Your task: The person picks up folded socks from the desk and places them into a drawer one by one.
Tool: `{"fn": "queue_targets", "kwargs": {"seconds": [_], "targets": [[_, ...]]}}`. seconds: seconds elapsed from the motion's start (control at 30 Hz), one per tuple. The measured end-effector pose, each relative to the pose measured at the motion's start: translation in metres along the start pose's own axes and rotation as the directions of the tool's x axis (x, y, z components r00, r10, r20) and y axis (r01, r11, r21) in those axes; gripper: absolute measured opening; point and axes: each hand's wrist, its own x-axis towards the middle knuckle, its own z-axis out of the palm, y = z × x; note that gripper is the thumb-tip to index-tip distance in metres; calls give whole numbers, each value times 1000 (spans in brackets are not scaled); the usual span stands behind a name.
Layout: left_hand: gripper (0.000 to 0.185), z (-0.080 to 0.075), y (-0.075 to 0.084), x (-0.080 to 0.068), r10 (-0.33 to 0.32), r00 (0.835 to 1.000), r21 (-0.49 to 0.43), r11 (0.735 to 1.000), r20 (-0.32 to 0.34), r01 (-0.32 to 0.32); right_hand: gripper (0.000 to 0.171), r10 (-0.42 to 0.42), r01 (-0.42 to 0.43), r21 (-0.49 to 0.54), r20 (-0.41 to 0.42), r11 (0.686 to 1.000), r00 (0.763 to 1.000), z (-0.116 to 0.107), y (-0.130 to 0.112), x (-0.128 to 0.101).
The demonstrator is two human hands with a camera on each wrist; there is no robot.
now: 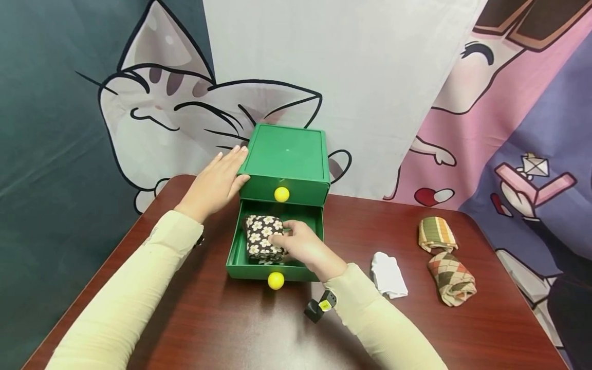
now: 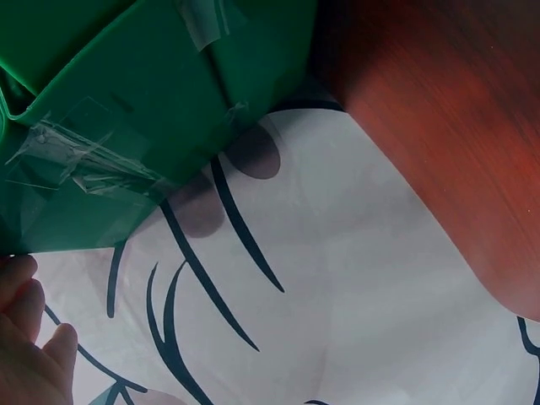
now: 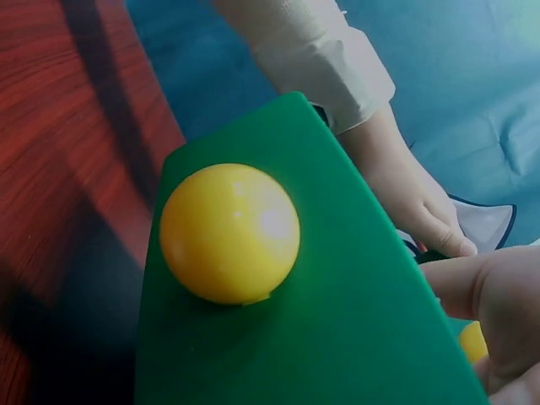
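A green two-drawer box (image 1: 287, 154) stands at the back of the table. Its upper drawer is closed and its lower drawer (image 1: 236, 257) is pulled out, each with a yellow knob (image 1: 275, 280). In the open drawer lies a folded dark cloth with white flowers (image 1: 259, 234). My right hand (image 1: 283, 237) reaches into the drawer and grips this cloth at its right side. My left hand (image 1: 228, 169) rests flat against the box's left wall with straight fingers. The right wrist view shows the drawer front (image 3: 337, 321) and its knob (image 3: 229, 234) close up. Left fingertips (image 2: 25, 329) show beside the green wall (image 2: 126, 126).
On the right of the red-brown table (image 1: 231, 329) lie a white folded cloth (image 1: 388, 275), a green striped roll (image 1: 437, 235) and an argyle roll (image 1: 452, 278). A cartoon backdrop (image 1: 152, 118) hangs right behind the box. The table's edges are close on both sides.
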Motion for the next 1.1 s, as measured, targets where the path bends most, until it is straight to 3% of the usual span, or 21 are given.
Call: {"fn": "queue_targets", "kwargs": {"seconds": [0.23, 0.37, 0.5, 0.57, 0.63, 0.73, 0.87, 1.1], "targets": [[62, 0, -2, 0, 0, 1000, -3, 1000, -7, 0, 60, 15, -11, -59, 71, 998, 997, 4, 1, 2], [62, 1, -2, -1, -4, 1000, -3, 1000, -10, 4, 55, -2, 5, -33, 108, 999, 994, 4, 1, 2], [63, 1, -2, -1, -5, 1000, -4, 1000, -10, 5, 55, -36, 41, -47, 105, 998, 994, 3, 0, 1], [63, 1, -2, -1, -4, 1000, -6, 1000, -10, 4, 54, -65, 74, -111, 84, 991, 994, 3, -1, 0], [63, 1, -1, -1, -5, 1000, -6, 1000, -11, 5, 52, -99, 108, -210, 54, 972, 994, 3, -3, -2], [63, 0, -1, -1, -8, 1000, -4, 1000, -13, 7, 44, -179, 169, -379, 8, 910, 984, 3, -5, -7], [62, 1, -1, -1, -5, 1000, -2, 1000, -15, 5, 31, -283, 234, -483, -31, 844, 959, 0, -6, -15], [63, 3, -2, 0, 0, 1000, -8, 1000, -11, 0, 24, -387, 328, -429, -54, 842, 921, -20, -3, -33]]}}
